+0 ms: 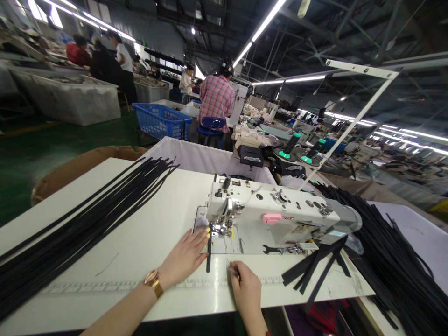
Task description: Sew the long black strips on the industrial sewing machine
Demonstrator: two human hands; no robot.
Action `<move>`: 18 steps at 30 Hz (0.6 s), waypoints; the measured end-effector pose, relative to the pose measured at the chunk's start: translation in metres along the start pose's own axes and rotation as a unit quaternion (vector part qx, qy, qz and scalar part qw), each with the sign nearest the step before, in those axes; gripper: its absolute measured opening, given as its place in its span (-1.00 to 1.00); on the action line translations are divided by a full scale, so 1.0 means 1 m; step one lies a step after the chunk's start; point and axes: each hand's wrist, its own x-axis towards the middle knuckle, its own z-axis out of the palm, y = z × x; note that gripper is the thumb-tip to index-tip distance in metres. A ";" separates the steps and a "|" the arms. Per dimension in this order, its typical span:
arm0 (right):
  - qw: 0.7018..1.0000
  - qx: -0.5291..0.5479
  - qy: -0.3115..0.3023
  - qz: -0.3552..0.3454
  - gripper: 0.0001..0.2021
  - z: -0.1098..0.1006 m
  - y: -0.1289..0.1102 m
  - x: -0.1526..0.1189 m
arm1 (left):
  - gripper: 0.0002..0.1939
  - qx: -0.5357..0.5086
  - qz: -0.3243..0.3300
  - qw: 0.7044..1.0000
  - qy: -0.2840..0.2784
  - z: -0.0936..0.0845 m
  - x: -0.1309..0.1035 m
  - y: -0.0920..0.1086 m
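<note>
My left hand [189,254], a gold watch at its wrist, lies with fingers stretched out on the white table. Its fingertips reach beside the presser foot [221,229] of the white sewing machine [252,210]. Close to its thumb, a short black strap [209,256] runs from the foot toward me; whether the hand presses on it I cannot tell. Closer to the table's front edge, my right hand [245,284] is closed in a pinch. Something thin and pale sticks out at its fingertips, too small to name.
Long black straps [105,210] cover the table's left part, and another heap [378,233] lies right. A wrench [275,249] rests by the machine base, near cut strap pieces [311,270]. Behind are a cloth-lined bin [203,156], a blue crate [161,119] and a seated co-worker [217,95].
</note>
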 end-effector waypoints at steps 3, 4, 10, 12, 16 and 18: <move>1.000 0.002 -0.005 -0.001 -0.77 -0.001 -0.001 0.000 | -0.47 -0.002 -0.002 1.000 -0.003 0.000 0.000 0.000; 1.000 0.002 -0.014 0.003 -0.77 -0.002 -0.001 0.000 | -0.47 -0.001 -0.003 1.000 -0.003 0.000 0.000 0.000; 0.999 0.015 -0.044 0.020 -0.78 -0.004 -0.002 0.000 | -0.47 0.006 0.000 1.000 -0.009 0.003 0.001 -0.001; 0.999 0.015 -0.045 0.023 -0.78 -0.004 -0.001 0.000 | -0.48 0.008 0.000 1.000 -0.010 0.003 0.001 -0.002; 0.998 0.018 -0.053 0.025 -0.77 -0.003 0.000 -0.001 | -0.49 0.013 -0.002 1.000 -0.014 0.002 0.002 -0.001; 0.998 0.015 -0.059 0.028 -0.77 -0.002 0.002 -0.001 | -0.50 0.014 -0.002 1.000 -0.014 0.001 0.002 -0.001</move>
